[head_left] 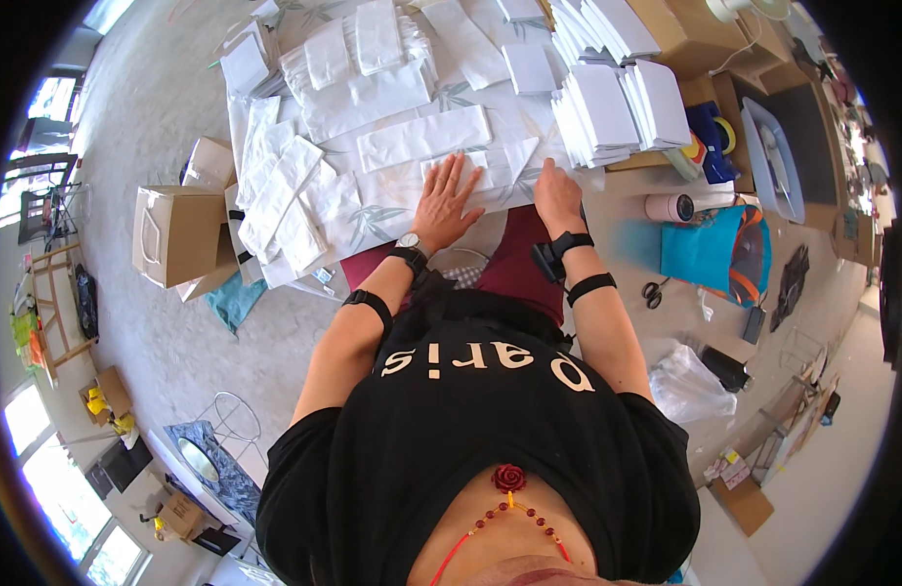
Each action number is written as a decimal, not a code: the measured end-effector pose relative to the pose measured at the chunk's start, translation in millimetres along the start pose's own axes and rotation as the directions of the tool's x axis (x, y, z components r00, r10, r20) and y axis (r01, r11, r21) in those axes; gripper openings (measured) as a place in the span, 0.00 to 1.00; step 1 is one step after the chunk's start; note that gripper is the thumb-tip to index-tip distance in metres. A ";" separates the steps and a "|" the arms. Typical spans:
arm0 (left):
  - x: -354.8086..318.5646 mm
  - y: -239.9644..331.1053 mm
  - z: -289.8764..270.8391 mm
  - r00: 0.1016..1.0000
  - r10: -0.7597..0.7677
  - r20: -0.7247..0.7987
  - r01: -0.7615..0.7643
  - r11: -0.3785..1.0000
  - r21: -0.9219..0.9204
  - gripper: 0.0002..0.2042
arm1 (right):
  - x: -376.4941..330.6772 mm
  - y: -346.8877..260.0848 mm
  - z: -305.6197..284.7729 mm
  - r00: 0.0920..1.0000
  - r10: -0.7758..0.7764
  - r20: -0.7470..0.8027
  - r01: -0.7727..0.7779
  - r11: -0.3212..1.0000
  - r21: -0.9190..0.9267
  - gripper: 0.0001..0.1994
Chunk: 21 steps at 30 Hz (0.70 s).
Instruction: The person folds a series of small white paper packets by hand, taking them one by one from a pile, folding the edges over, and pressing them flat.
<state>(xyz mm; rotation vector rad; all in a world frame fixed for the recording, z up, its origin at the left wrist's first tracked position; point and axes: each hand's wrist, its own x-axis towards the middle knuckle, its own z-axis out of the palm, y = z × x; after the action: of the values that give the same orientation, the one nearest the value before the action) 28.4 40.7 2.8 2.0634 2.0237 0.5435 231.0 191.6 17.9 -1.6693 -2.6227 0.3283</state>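
A white paper bag (pixel 490 174) lies flat on the sheet-covered floor (pixel 373 210), just ahead of the knees. It is pressed down by the left hand (pixel 445 203), fingers spread, and by the right hand (pixel 556 198), fingers curled at its edge. It is judged light, thin and easily creased, best gripped at an edge.

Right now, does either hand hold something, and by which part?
Nothing is gripped. The left hand lies flat, fingers spread, on a white folded paper bag; the right hand presses down on its right end.
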 end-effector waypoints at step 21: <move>1.8 3.1 -1.7 1.000 0.003 0.009 -0.003 0.999 0.042 0.41 | -2.8 -16.7 -13.0 0.851 -0.511 -0.122 0.515 0.857 -0.004 0.10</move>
<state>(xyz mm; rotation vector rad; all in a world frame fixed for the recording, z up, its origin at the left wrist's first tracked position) 30.5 42.1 5.8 2.0894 2.0446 0.4956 218.8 184.4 34.0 -0.8783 -2.8122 0.2362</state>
